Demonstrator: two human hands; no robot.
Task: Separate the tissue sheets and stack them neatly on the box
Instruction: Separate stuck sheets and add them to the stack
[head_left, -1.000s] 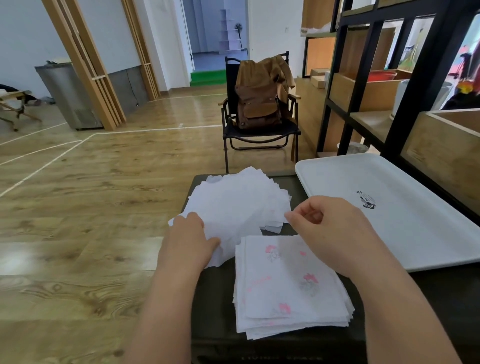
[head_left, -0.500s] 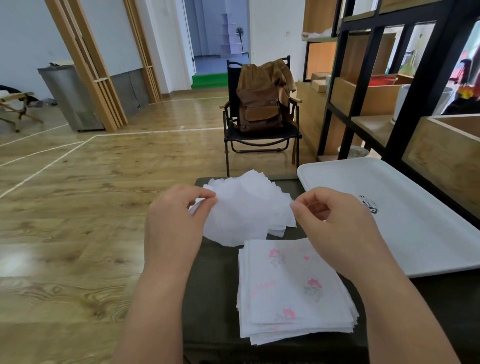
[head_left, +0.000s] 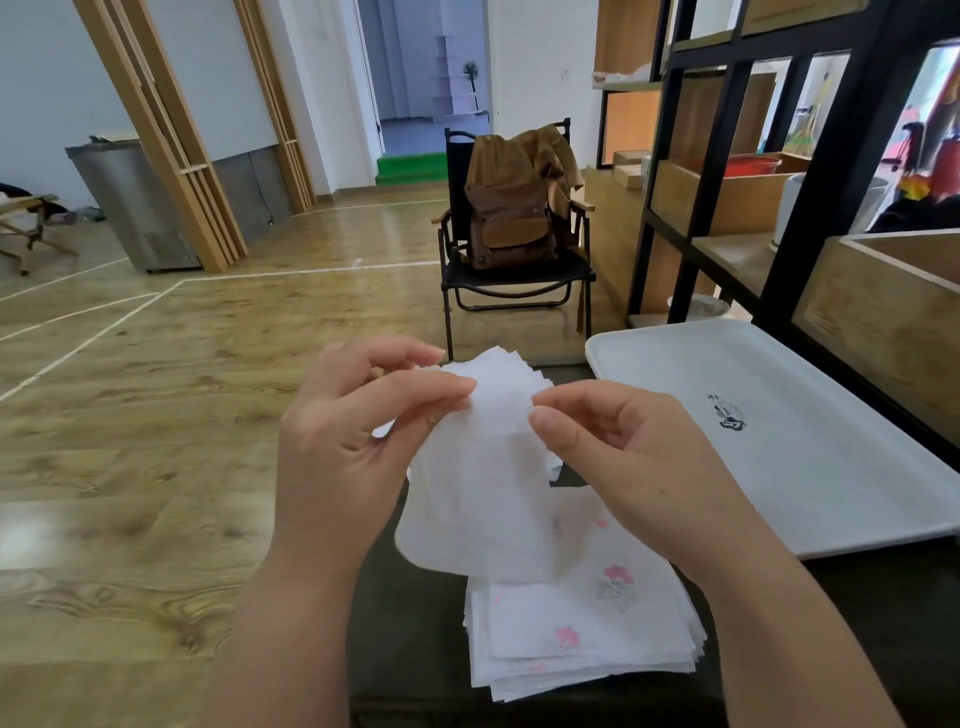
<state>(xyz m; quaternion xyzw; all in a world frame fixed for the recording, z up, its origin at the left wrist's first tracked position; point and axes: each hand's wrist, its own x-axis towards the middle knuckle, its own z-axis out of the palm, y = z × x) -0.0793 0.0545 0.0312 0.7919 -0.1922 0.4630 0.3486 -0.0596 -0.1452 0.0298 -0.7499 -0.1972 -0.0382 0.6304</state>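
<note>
Thin white tissue sheet (head_left: 483, 499) held up in the air, top edge pinched, hanging limp, fanned pile of plain white sheets (head_left: 511, 371) behind it, neat stack of pink-flowered sheets (head_left: 587, 629) lying flat near, on the dark box (head_left: 410, 623).

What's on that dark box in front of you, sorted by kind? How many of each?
Tissue piles: 2, a plain white pile and a pink-flowered stack
Single tissue sheets held up by both hands: 1
White trays: 1
Total: 4
</note>
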